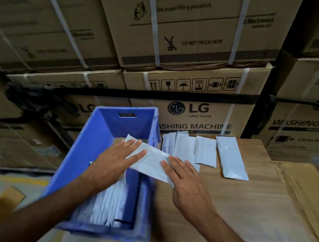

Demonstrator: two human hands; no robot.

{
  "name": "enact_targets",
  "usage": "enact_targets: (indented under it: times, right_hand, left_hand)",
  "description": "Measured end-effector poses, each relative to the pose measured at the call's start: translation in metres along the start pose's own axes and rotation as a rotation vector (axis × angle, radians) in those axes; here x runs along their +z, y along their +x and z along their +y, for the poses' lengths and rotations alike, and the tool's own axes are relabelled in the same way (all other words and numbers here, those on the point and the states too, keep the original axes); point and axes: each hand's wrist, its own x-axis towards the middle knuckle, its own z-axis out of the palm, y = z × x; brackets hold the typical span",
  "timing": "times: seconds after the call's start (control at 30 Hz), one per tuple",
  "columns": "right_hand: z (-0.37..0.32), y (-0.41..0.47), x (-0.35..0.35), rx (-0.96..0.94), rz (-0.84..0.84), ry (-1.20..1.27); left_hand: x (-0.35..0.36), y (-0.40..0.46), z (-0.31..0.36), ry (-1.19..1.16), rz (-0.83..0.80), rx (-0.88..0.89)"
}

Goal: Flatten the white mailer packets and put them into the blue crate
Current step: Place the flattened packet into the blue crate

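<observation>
Head view, the only one. Both hands flat on one white mailer packet (148, 162), which bridges the right wall of the blue crate (72, 153). Left hand (113, 163) lies w/ fingers straight and spread on the packet's far-left end, over the crate's inside. Right hand (184, 178) lies w/ fingers straight on its near-right end, over the cardboard top (243, 210). Neither hand curls round anything; both are open palms pressing or steadying. My guess at why: flat palms push the air out and smooth it, and holding it across the rim lets it slide straight in after.

Packet's long axis runs diagonal, from far-left under the left fingertips to near-right under the right palm. The far-left end sits a bit higher and points into the crate.

Below the left wrist, inside the crate, a row of filed packets (110, 207) stands on edge, packed close. So the job is prob. well along.

Beyond the right fingertips, three waiting packets (205, 151) lie flat on the cardboard, side by side, long axes pointing away from the person. Leftmost one is touching or under the held packet, can't tell which. Stacked cartons (197, 39) behind.
</observation>
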Motion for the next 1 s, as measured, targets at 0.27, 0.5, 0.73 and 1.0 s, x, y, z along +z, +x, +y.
enact_targets:
  times: [0.27, 0.5, 0.73, 1.0]
  right_hand:
    - [-0.136, 0.062, 0.077, 0.182, -0.086, 0.072]
    - [-0.188, 0.07, 0.125, 0.577, -0.363, 0.162]
    - [-0.188, 0.072, 0.148, 1.004, -0.691, 0.239]
    - [-0.182, 0.083, 0.173, 1.28, -0.793, 0.371]
  left_hand:
    - [0.046, -0.045, -0.138, -0.051, -0.138, 0.107]
    - [0.098, -0.002, -0.168, -0.003, -0.138, 0.456]
    - [0.152, 0.047, -0.124, -0.029, -0.124, 0.779]
    - [0.199, 0.05, -0.093, -0.163, -0.468, 0.893]
